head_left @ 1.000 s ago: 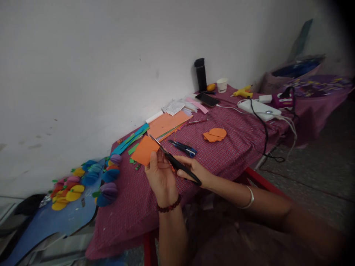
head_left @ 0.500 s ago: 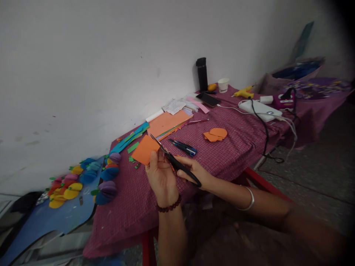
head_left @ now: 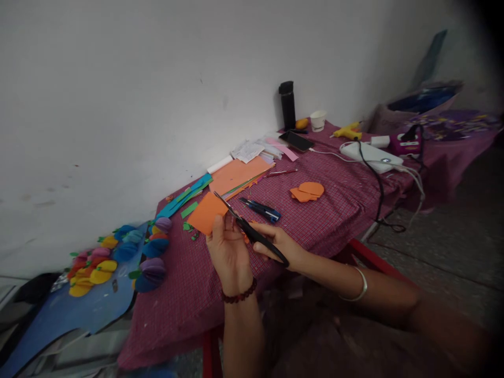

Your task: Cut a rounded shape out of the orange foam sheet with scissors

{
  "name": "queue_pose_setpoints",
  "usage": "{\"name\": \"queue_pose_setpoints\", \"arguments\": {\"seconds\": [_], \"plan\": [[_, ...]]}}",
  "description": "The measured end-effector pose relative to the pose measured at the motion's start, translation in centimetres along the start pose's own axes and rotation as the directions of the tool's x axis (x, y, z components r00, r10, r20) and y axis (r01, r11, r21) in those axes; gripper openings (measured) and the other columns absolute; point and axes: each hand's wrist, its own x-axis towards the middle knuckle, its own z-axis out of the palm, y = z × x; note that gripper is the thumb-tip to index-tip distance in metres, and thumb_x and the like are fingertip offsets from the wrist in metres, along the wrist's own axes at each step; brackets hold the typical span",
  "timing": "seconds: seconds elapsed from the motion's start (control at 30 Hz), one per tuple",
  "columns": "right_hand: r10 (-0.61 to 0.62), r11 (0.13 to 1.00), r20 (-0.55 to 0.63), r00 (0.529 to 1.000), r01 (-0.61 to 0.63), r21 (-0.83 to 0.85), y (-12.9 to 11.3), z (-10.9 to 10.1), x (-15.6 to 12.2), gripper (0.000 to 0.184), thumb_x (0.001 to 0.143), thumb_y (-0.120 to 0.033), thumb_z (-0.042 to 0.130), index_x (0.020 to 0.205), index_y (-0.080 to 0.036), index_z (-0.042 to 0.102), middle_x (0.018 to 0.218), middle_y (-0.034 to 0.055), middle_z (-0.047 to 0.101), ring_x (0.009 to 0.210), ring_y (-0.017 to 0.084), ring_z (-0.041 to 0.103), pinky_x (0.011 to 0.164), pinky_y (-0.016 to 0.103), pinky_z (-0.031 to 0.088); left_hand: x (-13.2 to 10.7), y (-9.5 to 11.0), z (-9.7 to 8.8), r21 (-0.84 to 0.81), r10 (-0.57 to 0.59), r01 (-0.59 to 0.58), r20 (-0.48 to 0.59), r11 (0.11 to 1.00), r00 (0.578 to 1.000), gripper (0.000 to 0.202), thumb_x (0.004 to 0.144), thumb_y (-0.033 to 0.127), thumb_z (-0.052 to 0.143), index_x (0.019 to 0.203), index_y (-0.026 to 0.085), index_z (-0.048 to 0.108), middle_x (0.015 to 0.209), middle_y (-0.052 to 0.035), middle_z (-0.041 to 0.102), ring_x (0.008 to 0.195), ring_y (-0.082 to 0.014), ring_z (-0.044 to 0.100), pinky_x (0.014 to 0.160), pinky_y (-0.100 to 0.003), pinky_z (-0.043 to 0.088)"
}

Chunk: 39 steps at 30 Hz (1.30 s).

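My left hand (head_left: 228, 252) pinches an orange paper piece (head_left: 207, 212) above the near edge of the table. My right hand (head_left: 281, 244) grips black-handled scissors (head_left: 252, 233), whose blades run up along the paper's right edge. A cluster of cut orange shapes (head_left: 307, 191) lies farther back on the cloth. Blue pens (head_left: 260, 209) lie just beyond the scissors.
The table carries a maroon checked cloth (head_left: 338, 210), a stack of coloured paper sheets (head_left: 236, 176), a phone (head_left: 296, 140), a black flask (head_left: 287, 105), a white cup (head_left: 317, 120), a yellow glue gun (head_left: 347, 130) and a white power strip (head_left: 370, 156) with cables. Paper fruit shapes (head_left: 118, 257) sit on a blue board at the left.
Both hands, the paper and the scissors stay almost where they were; only the view shifts slightly.
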Motion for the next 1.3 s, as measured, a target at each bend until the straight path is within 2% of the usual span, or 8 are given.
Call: {"name": "queue_pose_setpoints", "arguments": {"seconds": [0.17,0.37,0.5,0.57,0.77,0.93,1.2,1.3], "plan": [[0.021,1.0,0.028,0.999,-0.022,0.02,0.4,-0.3,-0.1,0.056,0.083,-0.047,0.069,0.127,-0.016,0.056,0.067,-0.0054,0.043,0.048,0.005,0.037,0.042,0.018,0.03,0.5,-0.4,-0.8,0.002,-0.013,0.013,-0.014,1.0,1.0,0.012,0.083,0.016,0.068,0.093,0.023,0.069,0.087,0.0039,0.075,0.079,-0.0078,0.07,0.073,-0.019,0.052],[0.023,1.0,0.158,0.987,-0.022,-0.01,-0.8,-0.8,-0.7,0.057,0.081,-0.056,0.069,0.116,-0.012,0.058,0.079,-0.0006,0.05,0.065,0.008,0.047,0.057,0.021,0.039,0.7,0.6,-2.2,-0.02,0.035,-0.039,-0.178,0.999,0.983,0.014,0.076,0.006,0.063,0.073,0.019,0.064,0.07,0.006,0.07,0.068,-0.0069,0.067,0.084,-0.025,0.053],[0.044,0.999,0.193,0.98,-0.046,0.003,-0.6,-0.7,-1.1,0.062,0.08,-0.061,0.067,0.116,-0.011,0.059,0.08,0.0002,0.049,0.067,0.008,0.044,0.058,0.021,0.035,0.5,1.0,-2.7,0.038,0.082,-0.078,-0.107,0.996,0.991,0.015,0.075,0.007,0.065,0.078,0.022,0.066,0.076,0.008,0.071,0.072,-0.0054,0.067,0.084,-0.022,0.052],[0.071,0.997,0.189,0.98,-0.076,0.021,-0.2,-0.6,-1.2,0.062,0.081,-0.058,0.068,0.119,-0.011,0.058,0.079,-0.0004,0.048,0.066,0.008,0.044,0.058,0.021,0.036,0.3,0.9,-2.8,0.035,0.066,-0.063,-0.094,0.997,0.993,0.015,0.075,0.007,0.065,0.079,0.022,0.067,0.076,0.0078,0.071,0.072,-0.0056,0.067,0.082,-0.021,0.052],[0.079,0.995,0.145,0.986,-0.086,0.045,0.6,-0.5,-1.0,0.075,0.078,-0.055,0.072,0.136,-0.012,0.052,0.077,-0.0016,0.049,0.063,0.007,0.044,0.056,0.02,0.036,-0.1,0.3,-2.9,-0.013,-0.041,0.039,-0.157,0.999,0.987,0.014,0.07,0.005,0.067,0.074,0.019,0.066,0.07,0.0063,0.07,0.063,-0.0062,0.065,0.069,-0.02,0.051],[0.075,0.993,0.105,0.992,-0.084,0.083,0.8,-0.5,-1.0,0.076,0.077,-0.059,0.071,0.132,-0.009,0.054,0.074,-0.0023,0.048,0.059,0.007,0.045,0.055,0.02,0.036,-0.4,0.0,-3.1,-0.019,-0.085,0.083,-0.186,0.996,0.979,0.013,0.067,0.007,0.07,0.072,0.018,0.065,0.068,0.006,0.07,0.062,-0.0068,0.065,0.068,-0.019,0.052],[0.071,0.993,0.1,0.992,-0.08,0.087,0.7,-0.4,-1.2,0.062,0.077,-0.061,0.07,0.111,-0.011,0.058,0.07,-0.0027,0.049,0.056,0.007,0.045,0.052,0.02,0.033,-0.4,-0.1,-3.0,-0.048,-0.099,0.091,-0.199,0.995,0.975,0.014,0.064,0.006,0.071,0.067,0.019,0.064,0.064,0.0068,0.069,0.061,-0.0066,0.065,0.067,-0.019,0.052],[0.061,0.994,0.112,0.992,-0.07,0.078,0.5,-0.3,-1.3,0.063,0.077,-0.064,0.068,0.109,-0.011,0.057,0.071,-0.002,0.05,0.056,0.007,0.045,0.052,0.02,0.032,-0.5,0.0,-2.9,-0.053,-0.109,0.101,-0.198,0.994,0.974,0.015,0.063,0.006,0.072,0.069,0.018,0.066,0.065,0.0067,0.07,0.06,-0.0062,0.065,0.065,-0.018,0.051]]}}
